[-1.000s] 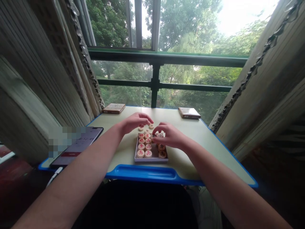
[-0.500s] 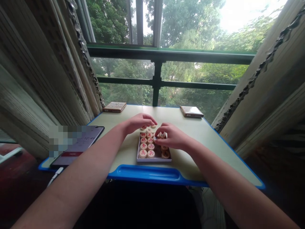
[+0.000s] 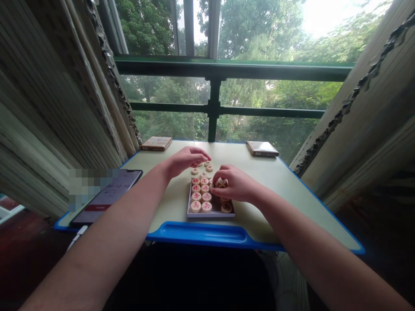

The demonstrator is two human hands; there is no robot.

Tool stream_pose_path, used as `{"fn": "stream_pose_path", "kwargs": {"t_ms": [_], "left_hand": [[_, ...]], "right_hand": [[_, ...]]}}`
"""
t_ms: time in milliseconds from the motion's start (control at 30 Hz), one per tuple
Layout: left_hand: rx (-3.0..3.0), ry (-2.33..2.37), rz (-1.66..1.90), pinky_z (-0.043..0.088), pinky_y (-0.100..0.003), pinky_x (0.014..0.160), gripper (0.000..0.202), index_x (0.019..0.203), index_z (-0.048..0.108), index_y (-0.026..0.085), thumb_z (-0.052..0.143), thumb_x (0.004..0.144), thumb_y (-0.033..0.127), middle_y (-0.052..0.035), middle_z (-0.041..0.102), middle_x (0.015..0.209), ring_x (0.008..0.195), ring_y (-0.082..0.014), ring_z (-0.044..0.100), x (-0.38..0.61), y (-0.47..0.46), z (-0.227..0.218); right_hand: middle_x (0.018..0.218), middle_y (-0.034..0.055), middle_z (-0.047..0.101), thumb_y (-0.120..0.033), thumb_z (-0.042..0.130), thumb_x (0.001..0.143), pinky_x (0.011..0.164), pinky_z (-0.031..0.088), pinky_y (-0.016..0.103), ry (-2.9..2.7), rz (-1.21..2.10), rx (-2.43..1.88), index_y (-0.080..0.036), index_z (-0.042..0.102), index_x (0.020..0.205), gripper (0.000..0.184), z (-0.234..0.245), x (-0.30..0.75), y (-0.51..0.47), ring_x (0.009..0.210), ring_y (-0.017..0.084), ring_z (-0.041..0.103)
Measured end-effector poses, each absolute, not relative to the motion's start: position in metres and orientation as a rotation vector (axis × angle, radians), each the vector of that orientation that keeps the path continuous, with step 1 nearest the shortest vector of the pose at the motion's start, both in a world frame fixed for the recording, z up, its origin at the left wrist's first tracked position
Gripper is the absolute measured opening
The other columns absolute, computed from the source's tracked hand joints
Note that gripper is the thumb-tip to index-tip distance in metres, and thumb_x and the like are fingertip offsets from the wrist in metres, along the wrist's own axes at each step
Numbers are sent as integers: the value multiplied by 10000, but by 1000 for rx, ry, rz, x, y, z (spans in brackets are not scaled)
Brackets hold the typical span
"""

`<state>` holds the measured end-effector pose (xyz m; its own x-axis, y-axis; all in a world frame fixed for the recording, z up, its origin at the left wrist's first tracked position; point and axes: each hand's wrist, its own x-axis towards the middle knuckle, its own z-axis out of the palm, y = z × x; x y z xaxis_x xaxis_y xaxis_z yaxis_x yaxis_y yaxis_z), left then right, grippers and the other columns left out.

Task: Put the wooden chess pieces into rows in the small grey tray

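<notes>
A shallow box [image 3: 210,214] on the table holds round wooden xiangqi pieces [image 3: 206,197], with red characters in the left columns and darker ones at the right. Over its right half my right hand [image 3: 235,183] is closed, thumb and fingertips pinched at a piece that they largely cover. My left hand [image 3: 188,159] hovers behind the box, fingers stretched out and apart above loose xiangqi pieces [image 3: 209,168] on the tabletop. One loose piece [image 3: 195,171] lies below that palm. Some pieces under both hands are hidden.
A phone [image 3: 112,194] with a running timer and a cable lies at the left. Flat boxes [image 3: 156,143] [image 3: 262,149] sit at the two back corners. A blue tray rim [image 3: 201,235] edges the table front. Curtains flank the window.
My left hand has shifted slightly back, and more loose pieces show beneath it. My right hand stays over the box with little motion. The view has tilted a little.
</notes>
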<state>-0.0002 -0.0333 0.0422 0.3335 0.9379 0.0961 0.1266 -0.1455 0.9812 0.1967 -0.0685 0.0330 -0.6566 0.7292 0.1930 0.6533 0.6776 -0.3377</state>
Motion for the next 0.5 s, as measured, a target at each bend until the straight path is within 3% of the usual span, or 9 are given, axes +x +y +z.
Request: {"fn": "stream_pose_path", "kwargs": {"t_ms": [133,500], "left_hand": [[1496,1009,1068,248,-215,484,121,693,668,124,626,609,201,36,417,513,495,-57,327,-5,-29,42],[1455,1147,1157,281,-213,513,162,714,686,146,616,624,261,35,415,549,542,-73,357,-13,-15,30]], "right_hand": [[837,38,532,-341,632,712,731,411,273,-2580,370,-1086,-191,665,829,194,33,197,-69,781,155,525],[868,57,547,-365,645,682,703,407,285,-2599,155,-1084,-192,650,812,216,33,196,-72,849,190,515]]}}
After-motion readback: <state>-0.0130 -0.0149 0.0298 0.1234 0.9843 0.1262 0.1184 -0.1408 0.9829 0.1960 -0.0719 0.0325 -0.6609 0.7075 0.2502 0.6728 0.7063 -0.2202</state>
